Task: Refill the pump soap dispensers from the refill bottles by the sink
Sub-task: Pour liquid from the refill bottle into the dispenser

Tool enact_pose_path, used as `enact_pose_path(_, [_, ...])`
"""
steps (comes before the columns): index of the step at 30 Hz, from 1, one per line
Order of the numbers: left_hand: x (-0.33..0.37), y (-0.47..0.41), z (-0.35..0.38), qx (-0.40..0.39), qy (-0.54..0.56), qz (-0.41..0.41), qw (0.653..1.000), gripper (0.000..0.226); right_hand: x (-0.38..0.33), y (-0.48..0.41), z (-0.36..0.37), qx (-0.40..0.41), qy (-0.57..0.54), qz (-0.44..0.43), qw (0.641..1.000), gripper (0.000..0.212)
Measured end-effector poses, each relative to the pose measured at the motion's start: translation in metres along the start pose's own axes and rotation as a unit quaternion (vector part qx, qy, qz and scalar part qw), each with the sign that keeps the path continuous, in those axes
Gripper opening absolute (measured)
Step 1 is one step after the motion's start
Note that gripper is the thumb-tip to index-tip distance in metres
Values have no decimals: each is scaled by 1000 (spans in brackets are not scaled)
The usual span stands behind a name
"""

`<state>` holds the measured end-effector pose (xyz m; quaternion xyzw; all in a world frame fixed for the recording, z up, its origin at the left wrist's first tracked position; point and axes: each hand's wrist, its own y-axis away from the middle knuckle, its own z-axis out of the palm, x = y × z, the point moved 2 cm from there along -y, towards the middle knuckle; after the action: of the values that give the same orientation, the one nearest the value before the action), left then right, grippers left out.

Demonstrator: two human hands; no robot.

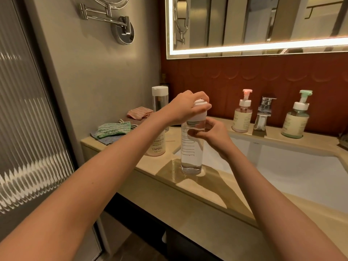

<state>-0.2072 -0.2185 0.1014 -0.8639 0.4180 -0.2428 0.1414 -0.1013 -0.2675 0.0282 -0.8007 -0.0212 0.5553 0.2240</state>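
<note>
Tall clear plastic refill bottle (pixel 191 149) stands on counter edge by sink; left hand (pixel 185 108) curled round its white cap (pixel 199 112); right hand (pixel 211 133) pinches the neck; prob. smooth, slippery, top-heavy; hold lower on body.

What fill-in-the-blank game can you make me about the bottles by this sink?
1. The left hand grips the white ____ of the near clear bottle.
2. The pink-pump dispenser stands to the ____ of the faucet.
3. The other dispenser has a ____ pump.
Missing words: cap; left; green.
</note>
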Motion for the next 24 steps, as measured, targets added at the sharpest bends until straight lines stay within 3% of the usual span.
enact_pose_path(4, [1, -3, 1, 41, -59, -77, 994, 37, -2, -2, 12, 62, 48, -7, 997, 70])
enact_pose_path(8, [6, -7, -1, 50, -147, -128, 980, 43, -9, -2, 20, 74, 76, 5, 994, 77])
enact_pose_path(12, [9, -9, -18, 74, -269, -165, 946, 67, -10, -3, 23, 84, 65, 24, 994, 77])
enact_pose_path(15, [18, -8, -43, 125, -338, -168, 918, 74, -9, -5, 20, 81, 53, 34, 995, 76])
enact_pose_path(17, [15, -8, -53, 155, -341, -126, 919, 71, -9, -5, 22, 64, 57, 35, 996, 76])
enact_pose_path(18, [11, -9, -53, 144, -318, -87, 933, 67, -10, -6, 23, 55, 59, 34, 996, 77])
enact_pose_path(20, [5, -10, -45, 21, -212, -15, 977, 55, -11, -7, 25, 44, 57, 29, 997, 76])
enact_pose_path(22, [3, -7, -37, -115, -118, -15, 986, 49, -12, -9, 25, 42, 70, 21, 996, 74])
enact_pose_path(24, [0, -8, -35, -128, -123, -35, 984, 44, -11, -11, 26, 39, 91, 14, 995, 68])
